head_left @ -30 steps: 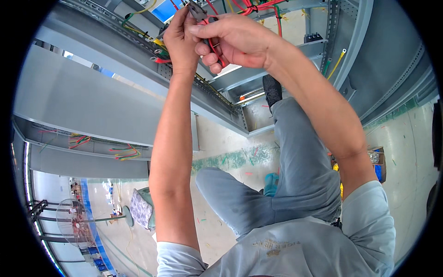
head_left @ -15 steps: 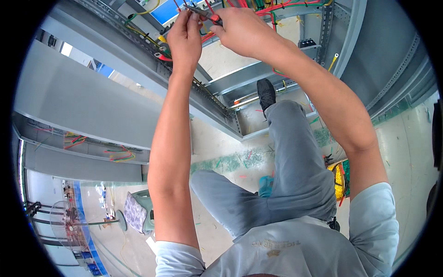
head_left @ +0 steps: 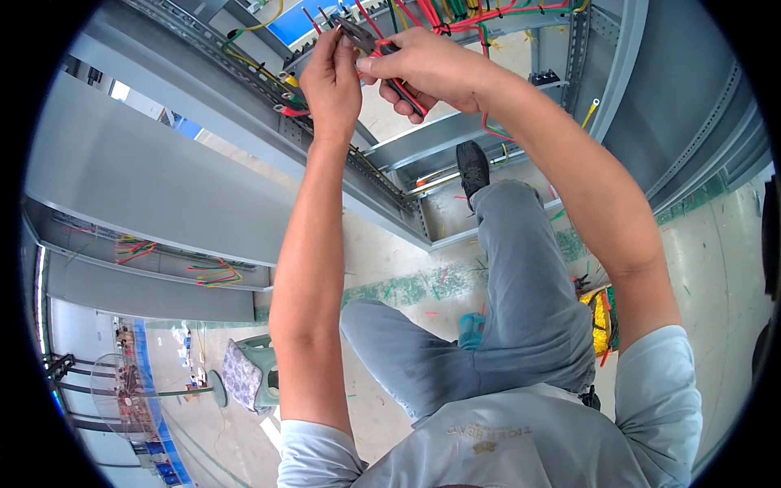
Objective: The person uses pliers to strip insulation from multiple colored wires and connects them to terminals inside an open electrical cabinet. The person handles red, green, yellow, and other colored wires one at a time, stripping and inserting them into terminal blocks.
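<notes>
Inside a grey metal cabinet frame (head_left: 382,213), my right hand (head_left: 439,67) is closed round red-and-black-handled pliers (head_left: 356,36). The jaws point up and left toward the fingertips of my left hand (head_left: 332,85). That hand is pinched at the jaws; the small thing in its fingers is too hidden to name. Red wires (head_left: 368,18) stand up just beyond the pliers. Beside my left wrist, several lugged cables, among them a red cable (head_left: 291,111) and a yellow cable (head_left: 289,79), stick out from the frame's side.
Bundled red, green and yellow wires (head_left: 496,11) run along the top. My shoe (head_left: 472,167) is by the cabinet's lower rail. Behind to the left are a green stool (head_left: 262,362) with a patterned cushion and a fan (head_left: 122,398). Wire scraps lie on the floor.
The pliers have turned so that their handles now show below my right hand, whose fingers have loosened round them. My left hand stays pinched near the jaws, slightly lower.
</notes>
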Demonstrator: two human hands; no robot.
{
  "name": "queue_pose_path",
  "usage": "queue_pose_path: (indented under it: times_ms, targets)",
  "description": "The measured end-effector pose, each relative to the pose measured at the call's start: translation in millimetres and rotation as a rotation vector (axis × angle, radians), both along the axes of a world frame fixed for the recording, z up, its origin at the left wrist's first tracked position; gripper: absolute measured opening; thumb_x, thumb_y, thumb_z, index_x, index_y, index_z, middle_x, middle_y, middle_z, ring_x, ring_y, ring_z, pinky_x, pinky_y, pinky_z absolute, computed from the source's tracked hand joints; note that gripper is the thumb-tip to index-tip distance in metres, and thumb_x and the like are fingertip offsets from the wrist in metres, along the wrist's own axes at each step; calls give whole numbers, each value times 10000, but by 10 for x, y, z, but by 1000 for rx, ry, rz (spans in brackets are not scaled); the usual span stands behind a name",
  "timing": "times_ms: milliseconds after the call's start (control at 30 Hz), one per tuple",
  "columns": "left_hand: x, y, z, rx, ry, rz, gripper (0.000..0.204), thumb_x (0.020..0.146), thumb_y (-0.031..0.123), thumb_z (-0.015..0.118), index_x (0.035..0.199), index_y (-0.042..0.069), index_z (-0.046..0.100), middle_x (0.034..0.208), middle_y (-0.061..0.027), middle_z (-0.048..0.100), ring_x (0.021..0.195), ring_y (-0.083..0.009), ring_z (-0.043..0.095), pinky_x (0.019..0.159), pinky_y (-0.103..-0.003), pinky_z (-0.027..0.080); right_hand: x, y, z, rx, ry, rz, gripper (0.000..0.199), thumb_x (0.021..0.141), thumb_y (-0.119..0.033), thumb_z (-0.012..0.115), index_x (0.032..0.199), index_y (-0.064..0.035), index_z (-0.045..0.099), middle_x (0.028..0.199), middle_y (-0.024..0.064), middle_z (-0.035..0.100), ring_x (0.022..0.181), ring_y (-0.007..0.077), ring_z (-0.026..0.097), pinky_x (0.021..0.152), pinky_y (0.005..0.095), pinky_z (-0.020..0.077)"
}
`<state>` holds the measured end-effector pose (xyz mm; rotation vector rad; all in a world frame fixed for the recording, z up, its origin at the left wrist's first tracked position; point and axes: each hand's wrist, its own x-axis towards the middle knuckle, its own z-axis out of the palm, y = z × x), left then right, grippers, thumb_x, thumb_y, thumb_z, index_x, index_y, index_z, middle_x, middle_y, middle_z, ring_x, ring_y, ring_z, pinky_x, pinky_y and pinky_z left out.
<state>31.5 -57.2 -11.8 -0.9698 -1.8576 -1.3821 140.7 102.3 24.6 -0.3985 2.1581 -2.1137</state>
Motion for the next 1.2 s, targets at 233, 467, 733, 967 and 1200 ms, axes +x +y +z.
queue_pose_path:
  times_ms: [233,467,733,967,1200]
  targets:
    - [68,25,-65,140,-71,-167,189,1050,110,551,1172,2,646,1007,-70,733,896,-128,651,809,-292,538,27,-184,-77,-317,-56,225,285,989,-307,668,894,-63,557,718,36,564,604,138,586,512,317,505]
    - [-28,-4,-22,96,-81,-151,195,1052,123,545,1155,-11,643,1054,-83,731,946,-138,665,848,-293,541,-133,-164,-144,-321,-56,244,239,999,-289,652,997,-56,595,811,56,621,684,175,638,605,339,557]
    - [-147,59,152,89,-137,-185,296,1074,207,550,1210,-39,642,1067,-97,726,1018,-177,708,884,-306,576,81,-53,-935,-551,-174,198,388,1038,-355,582,1207,-5,597,922,114,692,840,226,719,743,365,593]
    - [-163,151,213,119,-149,-97,338,1057,237,593,1246,-36,655,1020,-94,747,968,-160,723,821,-273,576,326,-246,-1668,-351,-408,73,424,1025,-346,604,1237,21,594,911,116,690,830,222,718,752,353,590]
    - [-162,193,225,148,-175,-96,338,1045,227,612,1250,-37,659,1018,-99,754,951,-149,719,786,-251,563,343,-182,-1692,-343,-341,6,433,1021,-323,597,1259,38,594,912,111,692,824,203,709,738,337,576]
